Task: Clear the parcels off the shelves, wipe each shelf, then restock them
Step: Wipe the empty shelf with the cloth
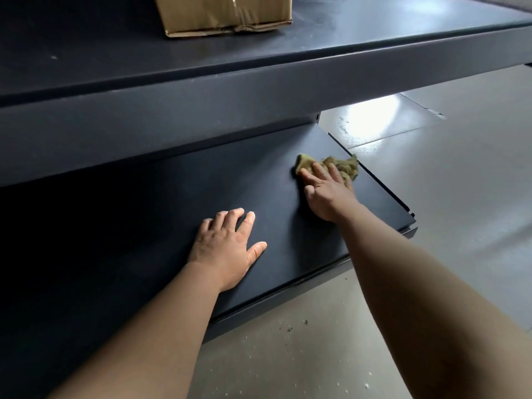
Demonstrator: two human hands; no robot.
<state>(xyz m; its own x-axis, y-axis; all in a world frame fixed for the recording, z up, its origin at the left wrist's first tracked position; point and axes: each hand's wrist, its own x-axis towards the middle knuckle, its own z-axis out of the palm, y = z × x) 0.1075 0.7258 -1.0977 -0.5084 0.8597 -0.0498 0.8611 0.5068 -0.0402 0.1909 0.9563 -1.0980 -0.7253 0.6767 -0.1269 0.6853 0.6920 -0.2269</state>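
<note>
two dark metal shelves [259, 67], one brown cardboard parcel [224, 12], one crumpled olive-green cloth [342, 165], two bare hands [227, 249].

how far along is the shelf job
Done: the lower dark metal shelf shows no parcels. In hand: the right hand presses a crumpled olive-green cloth on it; the left hand rests flat. Left: a brown cardboard box sits on the upper dark shelf.
</note>
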